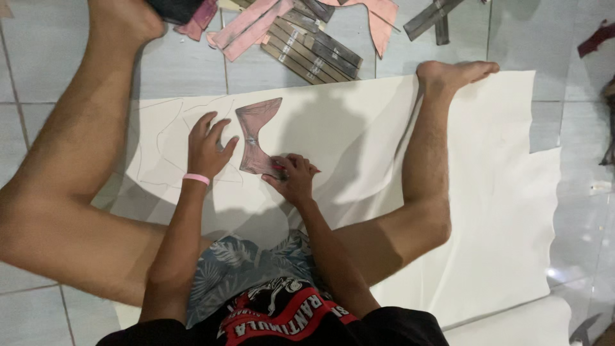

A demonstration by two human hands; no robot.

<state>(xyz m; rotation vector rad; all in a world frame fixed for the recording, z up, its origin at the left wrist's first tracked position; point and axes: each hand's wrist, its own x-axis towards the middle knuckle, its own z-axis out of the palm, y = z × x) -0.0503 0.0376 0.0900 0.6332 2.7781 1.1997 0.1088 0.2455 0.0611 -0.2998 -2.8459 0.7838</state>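
Observation:
A pinkish-brown curved pattern template (254,132) lies on a large white sheet (487,192) spread over the tiled floor. My left hand (208,147), with a pink band on its wrist, rests with spread fingers on the sheet at the template's left edge. My right hand (293,176) grips a red pen at the template's lower right corner, its tip on the sheet. Traced outlines (160,138) show on the sheet left of the template.
My bare legs lie on either side of the template, the right foot (458,72) on the sheet's far edge. More pink and grey pattern pieces (301,38) are piled on the tiles beyond the sheet. A dark red scrap (596,38) lies far right.

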